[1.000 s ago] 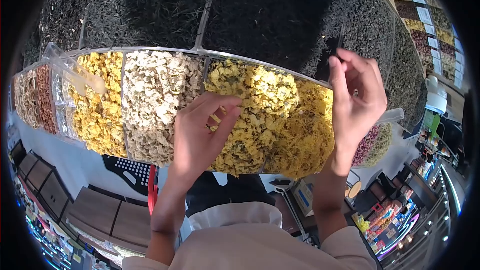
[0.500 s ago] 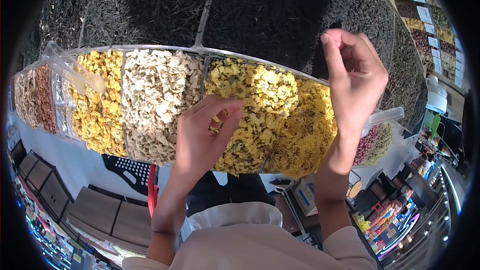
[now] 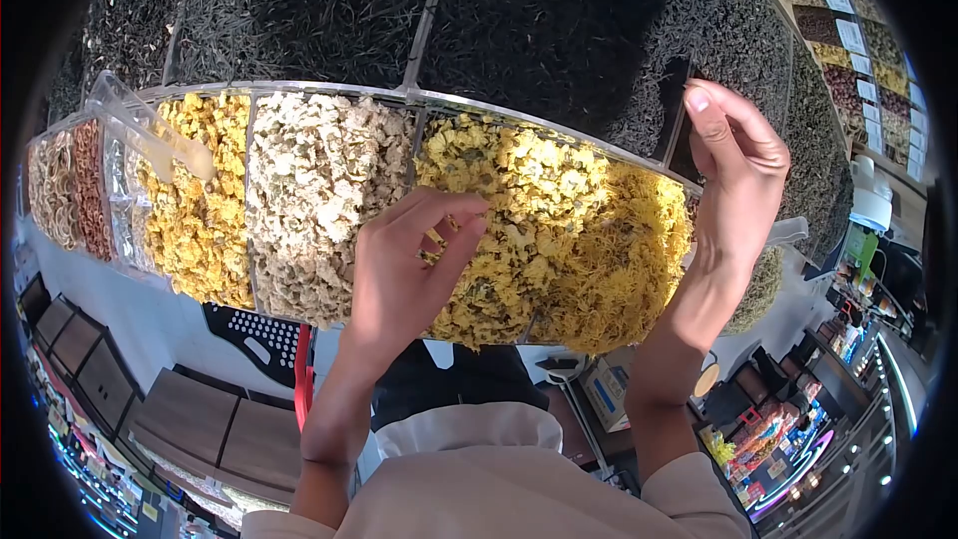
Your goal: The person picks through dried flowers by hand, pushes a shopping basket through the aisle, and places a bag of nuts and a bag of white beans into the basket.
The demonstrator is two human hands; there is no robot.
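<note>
Your left hand [image 3: 399,265] curves over yellow flowers [image 3: 514,265], your right hand [image 3: 740,165] near dark leaves [image 3: 539,30], fingertips close, perhaps for delicate control; whether they pinch anything, I cannot tell.

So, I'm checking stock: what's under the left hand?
White dried flowers and yellow dried flowers show beside the left hand; whatever lies directly beneath it is hidden.

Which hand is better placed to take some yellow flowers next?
Probably the left hand: its fingertips are already over the yellow flowers. The right hand looks farther off, its fingertips by the dark leaves.
</note>
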